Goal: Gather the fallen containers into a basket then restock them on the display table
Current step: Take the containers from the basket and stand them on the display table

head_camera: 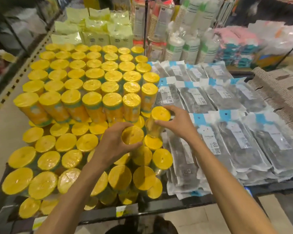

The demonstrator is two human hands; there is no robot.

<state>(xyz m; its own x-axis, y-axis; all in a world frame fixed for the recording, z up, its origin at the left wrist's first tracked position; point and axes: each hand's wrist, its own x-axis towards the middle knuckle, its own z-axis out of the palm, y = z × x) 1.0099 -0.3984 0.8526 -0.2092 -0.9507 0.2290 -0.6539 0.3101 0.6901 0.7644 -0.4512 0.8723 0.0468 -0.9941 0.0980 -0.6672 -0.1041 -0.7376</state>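
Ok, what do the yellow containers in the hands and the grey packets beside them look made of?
Yellow containers, gripped by the left hand and right hand: body material unclear, but wrinkles and glare on the tops suggest glossy clear shrink film. Grey packets: shiny transparent plastic bags, dark contents showing through, with blue-and-white headers, possibly card.
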